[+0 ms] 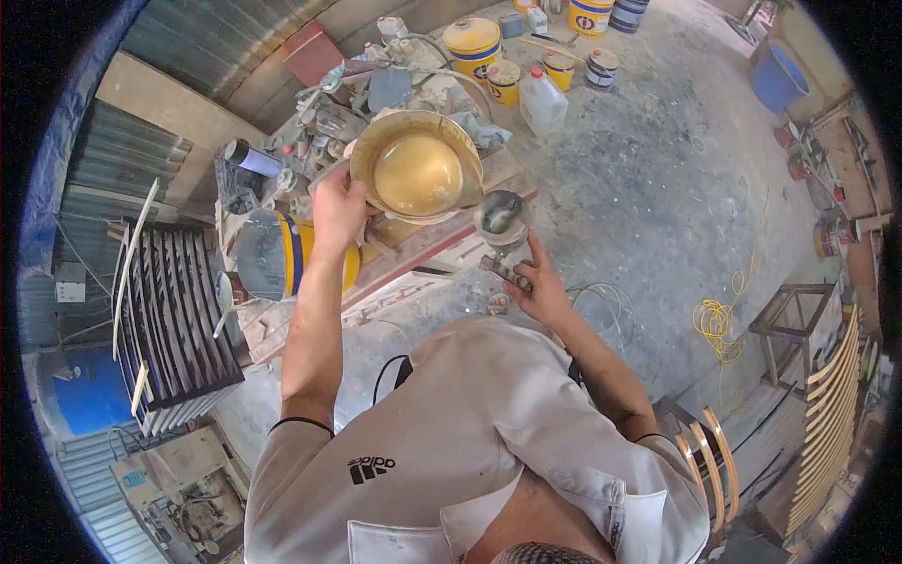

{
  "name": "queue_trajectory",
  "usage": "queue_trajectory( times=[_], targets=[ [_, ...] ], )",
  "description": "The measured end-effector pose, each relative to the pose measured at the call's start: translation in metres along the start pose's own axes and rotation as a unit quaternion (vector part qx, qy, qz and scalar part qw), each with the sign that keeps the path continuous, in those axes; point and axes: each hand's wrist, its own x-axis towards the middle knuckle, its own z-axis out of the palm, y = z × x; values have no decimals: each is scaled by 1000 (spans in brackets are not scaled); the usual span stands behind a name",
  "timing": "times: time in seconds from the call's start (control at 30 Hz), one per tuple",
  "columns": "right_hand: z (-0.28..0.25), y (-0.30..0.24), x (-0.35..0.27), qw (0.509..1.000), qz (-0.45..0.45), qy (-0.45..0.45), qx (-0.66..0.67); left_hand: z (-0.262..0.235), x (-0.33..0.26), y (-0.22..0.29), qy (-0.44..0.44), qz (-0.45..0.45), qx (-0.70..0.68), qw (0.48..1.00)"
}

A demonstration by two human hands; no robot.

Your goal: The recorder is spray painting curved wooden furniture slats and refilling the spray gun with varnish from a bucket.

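My left hand grips the near-left rim of a round tub, closed with the thumb over the edge. Inside lies a pool of tan, glossy liquid. The tub tilts slightly toward its right, where a round cup sits close by. That cup looks open at the top, with something dark and shiny inside. It stands on a spray gun, whose metal body my right hand holds with closed fingers. Whether tub and cup touch is hard to make out.
Below the tub is a cluttered workbench with rags and bottles. A yellow bucket lies to the left, near dark slatted pieces. Paint pails and a white jug stand beyond. A yellow cord coils on the floor.
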Motion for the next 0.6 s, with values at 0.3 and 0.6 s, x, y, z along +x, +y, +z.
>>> queue_trajectory(
  times=[0.3,0.6],
  targets=[
    [1,8,-6,992,56,114,-8,-43,51,-28,-68,-101,-129,984],
    [-39,33,-55,960,151,209,-105,-51,73,-51,-149,-117,-90,978]
  ],
)
